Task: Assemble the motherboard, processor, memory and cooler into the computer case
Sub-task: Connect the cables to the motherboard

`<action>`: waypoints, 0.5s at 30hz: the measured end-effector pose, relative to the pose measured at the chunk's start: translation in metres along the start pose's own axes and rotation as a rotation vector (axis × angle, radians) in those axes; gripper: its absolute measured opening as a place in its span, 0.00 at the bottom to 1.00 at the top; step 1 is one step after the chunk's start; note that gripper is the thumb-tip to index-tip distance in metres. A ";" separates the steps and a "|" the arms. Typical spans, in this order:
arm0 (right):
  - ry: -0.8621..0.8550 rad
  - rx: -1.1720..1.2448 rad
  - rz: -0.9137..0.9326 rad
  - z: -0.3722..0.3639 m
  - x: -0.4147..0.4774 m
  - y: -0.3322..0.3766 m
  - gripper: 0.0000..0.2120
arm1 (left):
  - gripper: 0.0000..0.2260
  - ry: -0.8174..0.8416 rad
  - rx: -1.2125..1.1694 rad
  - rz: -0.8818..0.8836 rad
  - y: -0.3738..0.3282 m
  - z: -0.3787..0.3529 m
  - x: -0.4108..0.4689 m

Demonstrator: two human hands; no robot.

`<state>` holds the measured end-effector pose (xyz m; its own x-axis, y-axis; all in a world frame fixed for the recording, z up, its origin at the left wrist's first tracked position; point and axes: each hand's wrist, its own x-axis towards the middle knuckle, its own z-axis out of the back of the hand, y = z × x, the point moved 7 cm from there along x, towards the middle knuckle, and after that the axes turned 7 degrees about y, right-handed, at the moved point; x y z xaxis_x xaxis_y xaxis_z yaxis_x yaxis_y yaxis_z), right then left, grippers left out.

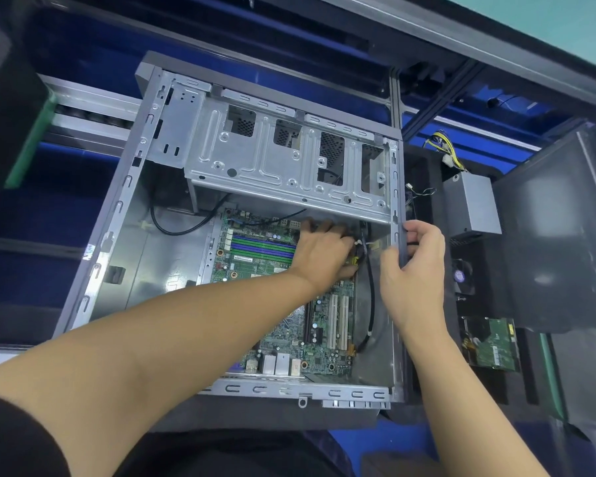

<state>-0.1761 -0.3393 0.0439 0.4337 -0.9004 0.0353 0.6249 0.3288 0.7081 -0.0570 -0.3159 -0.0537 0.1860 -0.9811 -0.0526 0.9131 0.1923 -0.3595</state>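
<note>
The open grey computer case (131,263) lies on its side in front of me. The green motherboard (272,266), with purple and green memory slots (262,247), sits on its floor. My left hand (324,253) reaches into the case and grips the board's upper right corner, fingers curled over the far edge and thumb by a yellow connector. What lies under the palm is hidden. My right hand (413,270) grips the case's right rim. A black cable (371,297) runs down between the board and that wall.
The metal drive cage (272,160) overhangs the board's far end. Right of the case, on dark foam, lie a grey power supply (472,204) with loose wires, a small fan cooler (461,277), a hard drive (492,346) and a dark side panel (558,235).
</note>
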 end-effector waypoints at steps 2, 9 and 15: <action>-0.005 0.005 0.002 0.000 0.000 0.000 0.15 | 0.15 -0.036 -0.080 -0.013 0.001 0.006 -0.001; -0.004 0.016 -0.008 -0.001 0.001 -0.002 0.14 | 0.15 0.003 -0.277 0.044 0.006 0.005 0.002; -0.008 0.037 -0.030 0.000 0.001 -0.002 0.15 | 0.16 0.067 -0.459 0.138 0.012 -0.003 0.010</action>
<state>-0.1768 -0.3402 0.0425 0.4098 -0.9120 0.0187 0.6134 0.2907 0.7343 -0.0457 -0.3232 -0.0614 0.2567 -0.9490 -0.1831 0.6246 0.3075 -0.7178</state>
